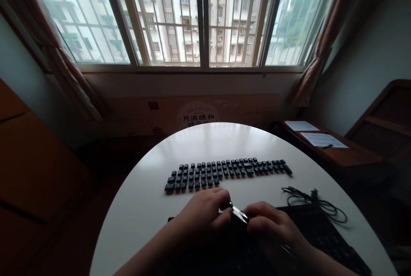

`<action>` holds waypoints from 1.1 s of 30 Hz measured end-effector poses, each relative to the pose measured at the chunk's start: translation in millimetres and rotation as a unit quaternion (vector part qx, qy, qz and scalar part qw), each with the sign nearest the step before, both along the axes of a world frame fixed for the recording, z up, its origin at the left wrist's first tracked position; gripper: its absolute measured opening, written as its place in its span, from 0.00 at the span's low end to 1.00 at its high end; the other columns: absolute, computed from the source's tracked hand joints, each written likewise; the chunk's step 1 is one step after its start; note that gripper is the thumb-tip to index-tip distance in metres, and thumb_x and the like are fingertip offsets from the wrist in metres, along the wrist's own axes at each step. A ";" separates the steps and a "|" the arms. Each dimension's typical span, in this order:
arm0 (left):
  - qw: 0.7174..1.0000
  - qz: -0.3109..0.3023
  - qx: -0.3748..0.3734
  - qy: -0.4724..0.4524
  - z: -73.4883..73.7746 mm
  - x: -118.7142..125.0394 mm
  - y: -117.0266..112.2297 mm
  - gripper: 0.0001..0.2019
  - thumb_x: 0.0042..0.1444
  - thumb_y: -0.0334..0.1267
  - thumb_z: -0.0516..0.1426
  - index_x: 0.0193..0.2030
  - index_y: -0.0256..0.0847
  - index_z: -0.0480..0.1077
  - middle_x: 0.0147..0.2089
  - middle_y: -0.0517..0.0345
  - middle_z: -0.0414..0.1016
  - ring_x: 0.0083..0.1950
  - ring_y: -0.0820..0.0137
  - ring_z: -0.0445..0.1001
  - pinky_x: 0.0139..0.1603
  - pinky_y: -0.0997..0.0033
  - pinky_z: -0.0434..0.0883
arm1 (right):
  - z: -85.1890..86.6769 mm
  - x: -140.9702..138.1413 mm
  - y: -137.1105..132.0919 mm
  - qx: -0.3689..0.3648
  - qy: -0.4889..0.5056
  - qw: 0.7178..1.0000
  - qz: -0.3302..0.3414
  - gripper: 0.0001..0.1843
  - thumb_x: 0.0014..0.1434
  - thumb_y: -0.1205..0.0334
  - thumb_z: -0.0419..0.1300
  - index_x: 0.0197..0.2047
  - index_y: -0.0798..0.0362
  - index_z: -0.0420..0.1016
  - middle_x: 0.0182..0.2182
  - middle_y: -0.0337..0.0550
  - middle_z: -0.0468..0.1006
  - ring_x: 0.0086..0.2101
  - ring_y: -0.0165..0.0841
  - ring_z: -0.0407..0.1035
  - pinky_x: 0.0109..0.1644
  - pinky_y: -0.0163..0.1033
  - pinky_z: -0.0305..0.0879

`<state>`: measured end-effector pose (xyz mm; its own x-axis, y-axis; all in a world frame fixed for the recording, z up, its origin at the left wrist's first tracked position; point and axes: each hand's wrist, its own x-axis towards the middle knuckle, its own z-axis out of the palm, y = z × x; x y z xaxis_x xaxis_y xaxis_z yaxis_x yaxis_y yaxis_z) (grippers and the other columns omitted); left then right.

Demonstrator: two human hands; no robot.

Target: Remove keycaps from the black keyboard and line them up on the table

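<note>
My left hand (208, 207) is closed, its thumb and forefinger pinching a small black piece (229, 204), which looks like a keycap. A shiny two-pronged metal tool (239, 213), perhaps a keycap puller, spans the gap between my hands. At its other end the fingers of my right hand (269, 220) are closed on it. Both hands are above a black keyboard (305, 216), which lies near the table's front edge and is partly hidden by my arms. Beyond my hands, black keycaps (208, 171) lie in slanting rows.
A coiled black cable (321, 203) rests at the keyboard's back right corner. The round white table (138, 212) has a curved edge. At the right, papers (323, 139) and a pen (328, 146) lie on a wooden surface. A barred window (202, 23) is ahead.
</note>
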<state>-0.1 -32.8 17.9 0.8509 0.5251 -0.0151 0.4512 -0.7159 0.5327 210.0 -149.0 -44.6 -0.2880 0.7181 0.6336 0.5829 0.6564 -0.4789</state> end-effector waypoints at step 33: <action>0.990 0.034 -0.039 0.132 3.7 -29.9 21.9 0.25 0.67 0.58 0.46 0.41 0.42 0.76 0.42 0.49 0.79 0.40 0.58 0.76 0.37 0.63 0.68 | 29.3 12.6 46.4 -0.190 -0.156 0.964 -0.100 0.08 0.63 0.63 0.61 0.45 0.49 0.79 0.40 0.43 0.82 0.36 0.36 0.76 0.40 0.38 0.71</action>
